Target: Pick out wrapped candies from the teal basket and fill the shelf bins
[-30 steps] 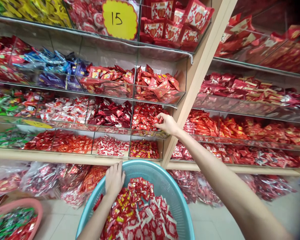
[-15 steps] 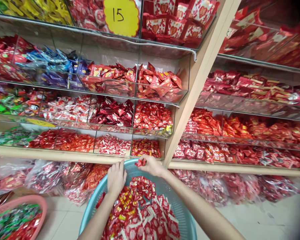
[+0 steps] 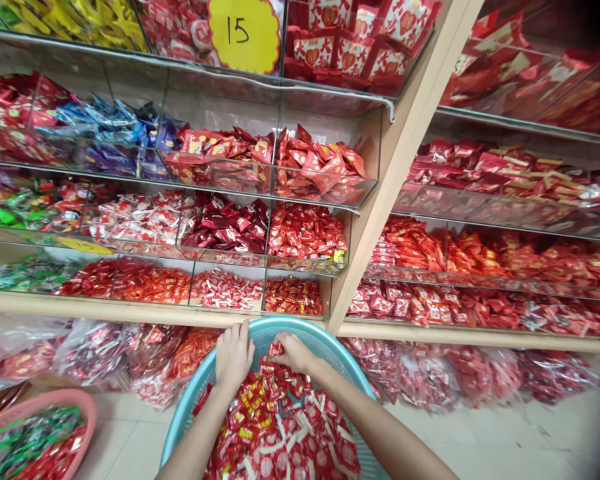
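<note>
Your left hand (image 3: 234, 355) is clamped on the far left rim of the teal basket (image 3: 351, 360), with its fingers over the edge and pointing away from you. Your right hand (image 3: 291, 353) is inside that basket near its far side, fingers closed on a few small red packets (image 3: 276, 348) just above the heap. The hands are near each other but apart.

The teal basket stands upright in front of you, below the wooden shelf edge (image 3: 150, 313), its open mouth facing up. Its near side runs out of view, so you cannot tell its long axis. Your right forearm comes in from the lower right, so that hand points forward and to the left. The held packets are partly covered by your fingers, and which way their long axis runs cannot be told.

Within the basket, yellow-lettered red packets (image 3: 247, 410) lie to the left, and red-and-white packets (image 3: 305, 443) lie nearest you, pointing in mixed directions. A pink basket (image 3: 89, 410) sits on the tiled floor (image 3: 125, 443) to the left, well apart from your hands.
</note>
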Demonstrator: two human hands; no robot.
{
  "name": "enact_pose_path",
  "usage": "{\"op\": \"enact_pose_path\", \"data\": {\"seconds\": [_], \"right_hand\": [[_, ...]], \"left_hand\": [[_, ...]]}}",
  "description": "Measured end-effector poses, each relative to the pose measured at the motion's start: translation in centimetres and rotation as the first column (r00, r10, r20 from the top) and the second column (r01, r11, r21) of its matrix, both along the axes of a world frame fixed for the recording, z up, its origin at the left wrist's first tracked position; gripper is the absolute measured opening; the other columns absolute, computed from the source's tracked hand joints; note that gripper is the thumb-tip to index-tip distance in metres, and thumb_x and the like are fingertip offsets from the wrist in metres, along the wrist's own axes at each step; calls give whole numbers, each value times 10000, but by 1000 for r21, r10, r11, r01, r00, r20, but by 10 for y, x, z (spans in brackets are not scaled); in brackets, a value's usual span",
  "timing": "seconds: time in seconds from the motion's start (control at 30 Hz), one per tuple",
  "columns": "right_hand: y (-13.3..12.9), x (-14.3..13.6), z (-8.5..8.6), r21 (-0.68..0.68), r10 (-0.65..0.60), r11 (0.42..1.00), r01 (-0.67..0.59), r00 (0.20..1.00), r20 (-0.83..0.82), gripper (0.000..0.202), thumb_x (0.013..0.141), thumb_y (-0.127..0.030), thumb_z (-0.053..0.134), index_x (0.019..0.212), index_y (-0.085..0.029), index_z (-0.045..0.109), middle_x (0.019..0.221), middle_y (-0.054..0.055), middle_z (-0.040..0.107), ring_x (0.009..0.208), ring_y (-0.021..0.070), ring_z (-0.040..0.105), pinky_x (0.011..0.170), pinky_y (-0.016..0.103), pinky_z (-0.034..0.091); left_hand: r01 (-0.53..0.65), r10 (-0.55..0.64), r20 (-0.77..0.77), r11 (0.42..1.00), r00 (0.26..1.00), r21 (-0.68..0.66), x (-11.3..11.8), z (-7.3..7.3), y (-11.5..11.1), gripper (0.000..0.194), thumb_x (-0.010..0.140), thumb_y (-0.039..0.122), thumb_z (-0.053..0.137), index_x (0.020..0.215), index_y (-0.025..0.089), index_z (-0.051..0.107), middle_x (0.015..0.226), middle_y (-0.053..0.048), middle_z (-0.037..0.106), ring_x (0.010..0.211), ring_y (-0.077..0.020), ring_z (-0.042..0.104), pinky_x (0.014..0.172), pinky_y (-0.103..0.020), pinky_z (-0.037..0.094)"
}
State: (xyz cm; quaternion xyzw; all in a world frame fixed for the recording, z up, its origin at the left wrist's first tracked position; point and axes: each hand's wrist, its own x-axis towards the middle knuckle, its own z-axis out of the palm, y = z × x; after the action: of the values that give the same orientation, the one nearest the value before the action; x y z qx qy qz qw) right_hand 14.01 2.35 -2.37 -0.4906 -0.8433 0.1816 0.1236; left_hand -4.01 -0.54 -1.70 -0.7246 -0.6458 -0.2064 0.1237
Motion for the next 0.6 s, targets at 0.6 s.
{"op": "enact_pose_path", "data": {"seconds": [0.6], "right_hand": [[-8,8,18,-92,-159,977,190,949,274,361,707,-439,659,911,-145,612,993,118,609,915,237,581,722,289,416]], "left_hand": [[20,-21,15,999,1000,25,0,0,-1,429,860,272,356,1268,151,408,1049,-98,524,929,-215,449,803,-334,326]]}}
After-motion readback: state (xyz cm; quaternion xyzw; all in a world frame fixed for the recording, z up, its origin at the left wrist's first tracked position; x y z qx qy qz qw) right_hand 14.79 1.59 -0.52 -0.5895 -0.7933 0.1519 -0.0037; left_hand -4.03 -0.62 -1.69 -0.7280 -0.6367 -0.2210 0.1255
